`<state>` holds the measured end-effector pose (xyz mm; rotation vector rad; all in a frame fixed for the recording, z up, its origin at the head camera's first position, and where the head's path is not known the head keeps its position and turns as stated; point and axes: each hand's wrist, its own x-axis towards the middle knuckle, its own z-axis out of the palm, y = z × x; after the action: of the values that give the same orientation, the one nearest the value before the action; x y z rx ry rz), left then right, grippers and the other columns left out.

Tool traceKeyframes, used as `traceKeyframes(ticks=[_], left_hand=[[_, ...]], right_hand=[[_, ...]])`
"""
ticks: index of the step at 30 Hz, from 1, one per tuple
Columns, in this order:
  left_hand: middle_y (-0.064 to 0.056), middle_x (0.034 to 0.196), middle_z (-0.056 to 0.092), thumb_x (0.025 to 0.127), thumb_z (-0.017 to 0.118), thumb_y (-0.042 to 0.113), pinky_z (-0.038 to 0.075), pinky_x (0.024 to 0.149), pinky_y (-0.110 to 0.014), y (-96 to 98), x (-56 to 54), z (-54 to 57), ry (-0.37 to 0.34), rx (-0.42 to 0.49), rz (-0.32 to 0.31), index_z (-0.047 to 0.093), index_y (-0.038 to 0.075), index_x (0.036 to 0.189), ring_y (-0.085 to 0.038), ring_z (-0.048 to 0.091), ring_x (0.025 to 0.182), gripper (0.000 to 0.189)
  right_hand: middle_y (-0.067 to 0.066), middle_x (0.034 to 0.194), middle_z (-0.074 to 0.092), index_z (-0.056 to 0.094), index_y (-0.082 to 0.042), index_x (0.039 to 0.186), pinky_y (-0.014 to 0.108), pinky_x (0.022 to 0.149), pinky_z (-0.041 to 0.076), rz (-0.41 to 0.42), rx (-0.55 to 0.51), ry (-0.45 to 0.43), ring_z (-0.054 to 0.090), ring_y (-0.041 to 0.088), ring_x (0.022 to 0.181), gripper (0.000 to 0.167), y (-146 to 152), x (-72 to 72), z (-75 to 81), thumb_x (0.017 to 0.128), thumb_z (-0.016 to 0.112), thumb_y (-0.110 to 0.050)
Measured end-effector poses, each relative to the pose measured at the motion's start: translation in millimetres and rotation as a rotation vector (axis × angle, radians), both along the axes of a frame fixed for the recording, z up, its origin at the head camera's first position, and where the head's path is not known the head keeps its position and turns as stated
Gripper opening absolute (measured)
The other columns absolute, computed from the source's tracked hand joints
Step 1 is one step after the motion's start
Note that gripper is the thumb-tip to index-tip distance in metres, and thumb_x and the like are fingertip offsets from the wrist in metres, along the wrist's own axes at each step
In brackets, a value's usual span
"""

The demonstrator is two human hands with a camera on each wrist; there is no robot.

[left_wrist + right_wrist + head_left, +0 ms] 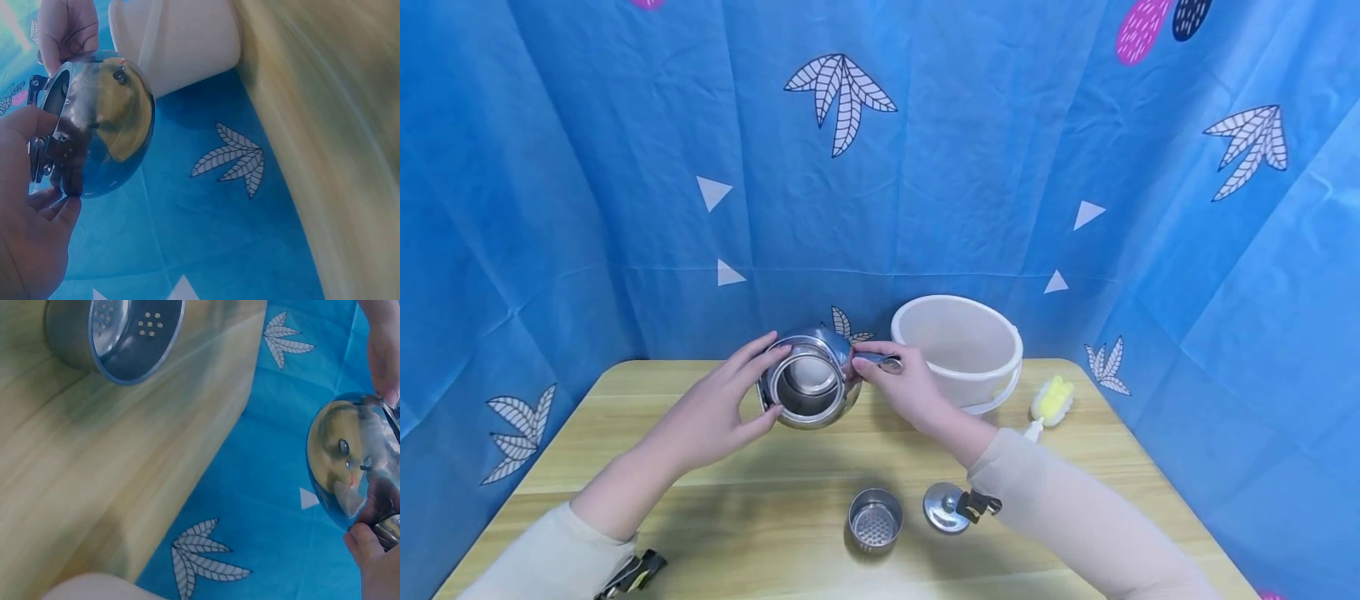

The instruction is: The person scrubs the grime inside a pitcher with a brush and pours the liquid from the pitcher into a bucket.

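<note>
A shiny round steel teapot [811,377] is held up over the table by both hands, its uncovered mouth tilted toward me. My left hand [718,421] grips it on the left side, thumb and fingers spread at the rim; the left wrist view shows the handle hinge close by that hand on the mirror-like pot [109,125]. With thumb and fingertips, my right hand [917,396] pinches the short spout [889,364] on the right. Below on the table stand a perforated steel strainer cup [875,521] and the round knobbed lid [942,510].
Behind my right hand stands a white plastic bucket [973,390] with a handle. A yellow-and-white sponge brush [1052,402] lies to its right, its shaft partly behind my sleeve. The wooden table [760,533] is bordered by a blue patterned curtain [647,167].
</note>
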<state>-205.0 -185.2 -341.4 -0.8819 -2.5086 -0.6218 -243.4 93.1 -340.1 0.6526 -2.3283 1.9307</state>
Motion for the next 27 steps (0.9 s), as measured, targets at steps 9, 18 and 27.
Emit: traceKeyframes(ticks=[9, 18, 27], left_hand=[[-0.013, 0.159, 0.034, 0.088, 0.077, 0.028, 0.046, 0.1, -0.064, -8.3, 3.3, -18.8, -0.079, -0.007, 0.034, 0.04, 0.019, 0.153, -0.043, 0.045, 0.135, 0.076], [-0.014, 0.156, 0.038, 0.087, 0.079, 0.024, 0.048, 0.098, -0.063, -15.6, 8.2, -41.3, -0.125, 0.032, 0.023, 0.04, 0.017, 0.153, -0.044, 0.05, 0.13, 0.077], [-0.018, 0.155, 0.039, 0.085, 0.08, 0.024, 0.046, 0.099, -0.065, -22.8, 12.2, -56.6, -0.196, 0.05, 0.054, 0.041, 0.019, 0.153, -0.045, 0.047, 0.133, 0.078]], right_hand=[[0.018, 0.103, 0.074, 0.066, 0.006, 0.123, 0.031, 0.092, 0.056, 0.031, 0.0, -0.097, 0.072, 0.019, 0.096, 0.031, -9.8, -3.7, -18.0, 0.095, 0.068, -0.007], [0.013, 0.106, 0.074, 0.07, 0.002, 0.117, 0.03, 0.089, 0.058, 0.072, 0.059, -0.15, 0.071, 0.021, 0.1, 0.027, -17.5, -9.5, -40.1, 0.095, 0.07, -0.013], [0.021, 0.1, 0.074, 0.066, 0.011, 0.114, 0.034, 0.087, 0.059, 0.119, -0.031, -0.225, 0.072, 0.019, 0.092, 0.023, -28.7, -11.4, -56.1, 0.094, 0.067, 0.0]])
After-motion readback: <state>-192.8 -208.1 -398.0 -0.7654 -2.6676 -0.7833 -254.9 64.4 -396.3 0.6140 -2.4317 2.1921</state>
